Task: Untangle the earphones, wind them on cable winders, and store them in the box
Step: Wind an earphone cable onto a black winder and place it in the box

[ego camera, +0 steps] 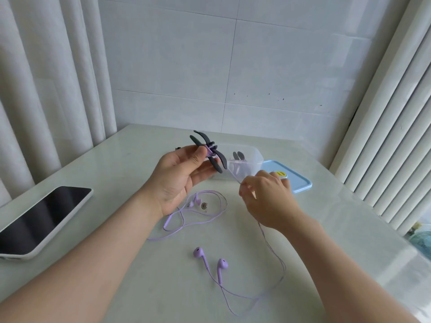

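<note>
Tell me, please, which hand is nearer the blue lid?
Right: the right hand, pinching the cable, hovers beside the blue lid; the left hand holds the winder farther left.

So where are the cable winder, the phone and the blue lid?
cable winder (198, 141): head view, on its upper dark wing.
phone (43, 217): head view, middle of the dark screen.
blue lid (300, 181): head view, bare right part.

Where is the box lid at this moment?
Head view: the blue lid lies flat on the table, right of the clear box, just behind the right hand.
</note>
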Demonstrator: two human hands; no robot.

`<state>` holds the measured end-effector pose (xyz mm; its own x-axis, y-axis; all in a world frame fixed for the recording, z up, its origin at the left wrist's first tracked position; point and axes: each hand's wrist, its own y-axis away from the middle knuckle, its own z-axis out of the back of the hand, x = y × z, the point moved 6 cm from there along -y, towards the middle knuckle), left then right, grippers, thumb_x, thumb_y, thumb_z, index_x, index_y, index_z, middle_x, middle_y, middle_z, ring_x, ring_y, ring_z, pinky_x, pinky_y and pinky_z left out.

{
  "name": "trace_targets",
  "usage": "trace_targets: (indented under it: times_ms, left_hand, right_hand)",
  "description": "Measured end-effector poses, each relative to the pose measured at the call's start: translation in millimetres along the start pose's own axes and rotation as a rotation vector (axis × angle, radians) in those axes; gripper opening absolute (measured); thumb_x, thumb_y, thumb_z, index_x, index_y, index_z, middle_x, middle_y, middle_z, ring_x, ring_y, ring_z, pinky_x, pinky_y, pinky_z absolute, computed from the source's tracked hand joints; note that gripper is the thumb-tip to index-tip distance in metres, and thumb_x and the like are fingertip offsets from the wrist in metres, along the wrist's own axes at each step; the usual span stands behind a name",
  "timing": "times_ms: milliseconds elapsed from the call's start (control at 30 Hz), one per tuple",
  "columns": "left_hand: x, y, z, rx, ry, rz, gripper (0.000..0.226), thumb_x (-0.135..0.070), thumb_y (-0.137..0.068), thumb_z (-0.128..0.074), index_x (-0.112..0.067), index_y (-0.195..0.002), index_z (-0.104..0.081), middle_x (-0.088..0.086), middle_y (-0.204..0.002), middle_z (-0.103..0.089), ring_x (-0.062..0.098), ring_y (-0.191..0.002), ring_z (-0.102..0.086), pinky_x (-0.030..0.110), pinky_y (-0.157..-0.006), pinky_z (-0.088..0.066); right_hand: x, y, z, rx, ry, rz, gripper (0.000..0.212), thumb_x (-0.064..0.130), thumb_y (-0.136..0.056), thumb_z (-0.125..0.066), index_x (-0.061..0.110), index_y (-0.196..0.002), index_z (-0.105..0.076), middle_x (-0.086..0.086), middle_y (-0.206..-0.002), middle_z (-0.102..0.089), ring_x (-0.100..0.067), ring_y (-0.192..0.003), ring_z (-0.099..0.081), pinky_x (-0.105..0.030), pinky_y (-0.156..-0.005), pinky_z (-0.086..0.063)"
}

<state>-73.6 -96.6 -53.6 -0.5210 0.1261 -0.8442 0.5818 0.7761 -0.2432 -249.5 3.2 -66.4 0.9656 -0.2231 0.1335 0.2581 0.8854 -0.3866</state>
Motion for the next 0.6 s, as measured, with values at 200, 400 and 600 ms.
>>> trace_targets:
  times_ms: [200, 400, 600]
  left_hand:
    - [2, -3, 33, -0.321, -0.206, 0.036, 0.016, -0.027, -0.098, -0.073, -0.014, -0.107, -0.076, -0.004, -0.098, -0.077, 0.015, -0.091, -0.072, 0.026, -0.066, -0.058]
    - [4, -1, 31, -0.322, -0.554, -0.019, 0.018, -0.022, -0.098, -0.074, -0.009, -0.108, -0.065, 0.007, -0.109, -0.073, 0.024, -0.091, -0.078, 0.039, -0.082, -0.065]
    - [7, 3, 12, -0.040, -0.908, -0.058, 0.013, -0.028, -0.100, -0.069, -0.028, -0.113, -0.066, -0.005, -0.109, -0.069, 0.022, -0.085, -0.072, 0.029, -0.066, -0.056]
  right_hand:
    - [52, 14, 20, 0.064, -0.308, 0.257, 0.023, 0.036, -0.077, -0.056, 0.025, -0.067, -0.073, 0.012, -0.062, -0.062, -0.014, -0.068, -0.062, -0.034, -0.073, -0.054]
    - [68, 18, 39, -0.052, -0.609, 0.259, 0.024, 0.022, -0.075, -0.051, 0.006, -0.062, -0.064, -0.011, -0.057, -0.055, -0.027, -0.060, -0.049, -0.038, -0.057, -0.045]
    - [33, 10, 60, -0.354, -0.909, -0.091, 0.044, 0.024, -0.095, -0.055, 0.003, -0.062, -0.035, 0.003, -0.056, -0.025, -0.013, -0.055, -0.023, -0.032, -0.051, -0.020]
